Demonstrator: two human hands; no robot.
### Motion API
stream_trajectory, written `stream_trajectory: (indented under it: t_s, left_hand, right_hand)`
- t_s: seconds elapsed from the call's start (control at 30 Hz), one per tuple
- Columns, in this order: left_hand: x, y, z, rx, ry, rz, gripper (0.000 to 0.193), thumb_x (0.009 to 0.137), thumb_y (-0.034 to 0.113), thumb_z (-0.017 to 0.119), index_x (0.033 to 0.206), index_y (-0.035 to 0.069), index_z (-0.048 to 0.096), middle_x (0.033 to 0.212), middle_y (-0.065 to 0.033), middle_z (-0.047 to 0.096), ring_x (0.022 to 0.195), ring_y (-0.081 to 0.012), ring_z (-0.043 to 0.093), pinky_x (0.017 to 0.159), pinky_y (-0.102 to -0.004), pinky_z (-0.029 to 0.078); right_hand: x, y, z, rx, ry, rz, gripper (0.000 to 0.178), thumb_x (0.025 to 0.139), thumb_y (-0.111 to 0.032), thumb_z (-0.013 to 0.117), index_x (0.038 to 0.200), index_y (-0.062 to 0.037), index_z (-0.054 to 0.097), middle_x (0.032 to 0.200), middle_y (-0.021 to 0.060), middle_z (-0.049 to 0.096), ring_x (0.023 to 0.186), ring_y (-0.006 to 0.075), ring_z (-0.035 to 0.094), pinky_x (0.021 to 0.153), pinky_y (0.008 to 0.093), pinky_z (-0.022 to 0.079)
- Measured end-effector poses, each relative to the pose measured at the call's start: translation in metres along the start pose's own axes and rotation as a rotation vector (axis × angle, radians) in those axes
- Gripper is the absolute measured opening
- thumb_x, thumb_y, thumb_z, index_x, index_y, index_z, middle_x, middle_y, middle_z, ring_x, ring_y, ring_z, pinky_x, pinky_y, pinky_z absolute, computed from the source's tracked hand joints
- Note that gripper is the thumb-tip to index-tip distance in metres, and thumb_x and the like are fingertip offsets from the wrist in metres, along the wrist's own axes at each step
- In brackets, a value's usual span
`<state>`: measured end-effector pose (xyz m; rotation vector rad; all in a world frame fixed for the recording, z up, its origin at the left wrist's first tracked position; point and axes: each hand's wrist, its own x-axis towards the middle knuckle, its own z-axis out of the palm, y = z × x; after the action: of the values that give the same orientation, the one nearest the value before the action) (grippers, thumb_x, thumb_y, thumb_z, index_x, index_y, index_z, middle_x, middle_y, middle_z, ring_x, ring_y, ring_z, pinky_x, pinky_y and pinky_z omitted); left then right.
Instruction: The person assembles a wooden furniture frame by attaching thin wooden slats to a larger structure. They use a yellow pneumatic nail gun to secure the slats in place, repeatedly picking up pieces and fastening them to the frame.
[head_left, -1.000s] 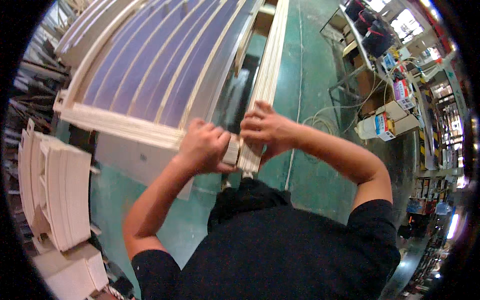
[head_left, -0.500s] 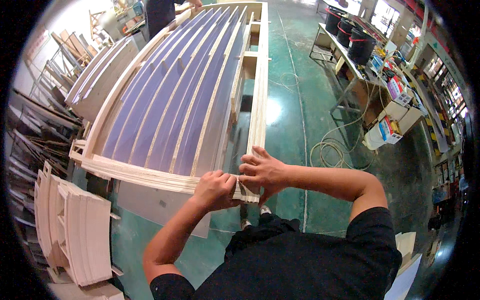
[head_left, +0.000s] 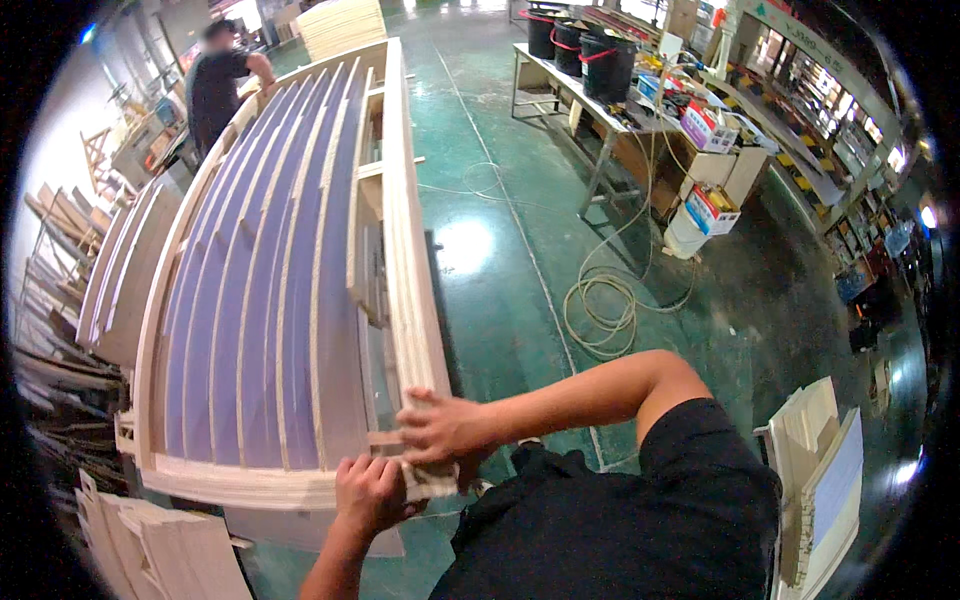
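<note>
A long, pale wooden frame [head_left: 240,485] with layered plywood edges stretches away from me. Inside it, several narrow slats [head_left: 285,330] run lengthwise over bluish-purple sheeting [head_left: 260,380]. My left hand [head_left: 372,492] is closed over the near rail, close to the right corner, knuckles up. At that same corner, my right hand [head_left: 447,432] grips the side rail [head_left: 408,290], its fingers bent over the top. The undersides of both grips are hidden, and the right hand is slightly blurred.
A person [head_left: 212,90] in dark clothes stands at the frame's far left. On the right, a workbench [head_left: 640,130] carries black buckets [head_left: 608,65]. A coiled hose [head_left: 605,315] lies on the green floor. Wooden parts [head_left: 165,550] are stacked at lower left, boards [head_left: 815,480] at lower right.
The view has swung up and right, so the frame sits further left and the far person shows more fully. Both hands stay at the near right corner.
</note>
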<state>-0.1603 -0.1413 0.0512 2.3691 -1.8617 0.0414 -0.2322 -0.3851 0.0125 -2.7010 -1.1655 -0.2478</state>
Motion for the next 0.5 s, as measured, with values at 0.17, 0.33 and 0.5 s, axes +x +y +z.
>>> stream_trajectory:
  t_s: [0.17, 0.33, 0.5]
  left_hand:
    - [0.011, -0.002, -0.003, 0.002, -0.118, 0.063, 0.057, 0.063, 0.052, 0.082, 0.097, 0.010, 0.064, 0.093, -0.0069, 0.063, 0.093, -0.0278, 0.061, 0.087, -0.0431, 0.045]
    - [0.047, 0.005, -0.062, 0.016, -0.371, -0.284, 0.099, 0.045, 0.031, 0.096, 0.132, 0.005, 0.059, 0.137, -0.0189, 0.055, 0.128, -0.0394, 0.049, 0.106, -0.0524, 0.040]
    - [0.214, 0.069, -0.025, -0.125, 0.460, -0.609, 0.052, 0.076, 0.045, 0.079, 0.102, 0.003, 0.061, 0.103, -0.0113, 0.061, 0.101, -0.0290, 0.059, 0.092, -0.0404, 0.043]
  right_hand:
    - [-0.005, 0.005, 0.025, 0.231, 0.120, -0.078, 0.111, 0.049, -0.070, 0.085, 0.140, -0.0156, 0.052, 0.148, 0.0193, 0.043, 0.140, 0.0402, 0.037, 0.113, 0.0748, 0.013]
    - [-0.091, 0.052, -0.004, 0.590, 0.660, -0.150, 0.085, 0.072, -0.048, 0.081, 0.143, -0.0151, 0.048, 0.140, 0.0156, 0.048, 0.136, 0.0394, 0.041, 0.113, 0.0709, 0.019]
    - [-0.248, 0.171, 0.030, 0.715, 0.473, 0.479, 0.042, 0.083, -0.029, 0.073, 0.120, -0.0115, 0.063, 0.111, 0.0153, 0.062, 0.113, 0.0370, 0.058, 0.098, 0.0502, 0.045]
